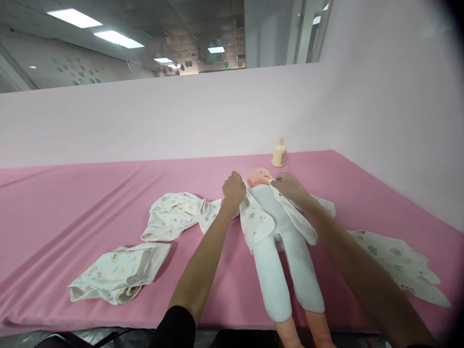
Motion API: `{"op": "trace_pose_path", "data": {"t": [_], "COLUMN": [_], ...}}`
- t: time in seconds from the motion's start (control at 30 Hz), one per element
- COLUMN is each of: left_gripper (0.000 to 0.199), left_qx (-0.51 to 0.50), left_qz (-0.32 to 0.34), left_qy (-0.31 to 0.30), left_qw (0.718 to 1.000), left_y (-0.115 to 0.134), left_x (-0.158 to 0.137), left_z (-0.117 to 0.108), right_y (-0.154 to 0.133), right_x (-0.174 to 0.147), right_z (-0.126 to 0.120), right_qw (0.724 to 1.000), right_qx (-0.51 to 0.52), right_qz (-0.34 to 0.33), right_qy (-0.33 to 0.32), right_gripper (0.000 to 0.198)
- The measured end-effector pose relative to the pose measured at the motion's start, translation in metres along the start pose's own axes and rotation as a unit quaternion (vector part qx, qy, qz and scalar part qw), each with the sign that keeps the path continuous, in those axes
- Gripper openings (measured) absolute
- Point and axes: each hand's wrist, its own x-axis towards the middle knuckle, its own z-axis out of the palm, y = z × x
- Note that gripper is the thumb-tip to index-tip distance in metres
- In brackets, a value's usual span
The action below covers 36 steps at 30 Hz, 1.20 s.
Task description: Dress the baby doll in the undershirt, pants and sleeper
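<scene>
Open printed white cloth jacket [255, 220] lies on white-bodied soft doll [277, 212], long axis feet-to-wearer; flanking the doll's neck, left hand [234, 188] clenches jacket fabric, right hand [288, 186], nearer, pinches front edge.

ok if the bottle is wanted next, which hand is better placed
Right, probably: the right hand is nearer the bottle, though it pinches the printed shirt. The left hand is farther off, left of the doll's head.
</scene>
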Motion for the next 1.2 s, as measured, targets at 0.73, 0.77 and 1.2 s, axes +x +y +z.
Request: {"op": "trace_pose_path", "data": {"t": [0.73,0.77,1.2], "left_gripper": [0.026,0.026,0.029], "left_qx": [-0.02,-0.019,-0.03], "left_qz": [0.133,0.141,0.19], "left_qy": [-0.004,-0.005,0.005], "left_qw": [0.991,0.99,0.981], "left_y": [0.011,0.011,0.024], "left_x": [-0.003,-0.002,-0.013], "left_z": [0.008,0.009,0.022], "right_y": [-0.004,-0.003,0.003], "right_x": [-0.006,-0.005,0.01], "right_z": [-0.034,-0.029,0.016], "right_qw": [0.984,0.981,0.991], "right_qx": [0.154,0.179,0.13], "right_qz": [0.085,0.079,0.021], "right_qy": [-0.014,-0.009,-0.009], "right_gripper": [0.032,0.035,0.028]}}
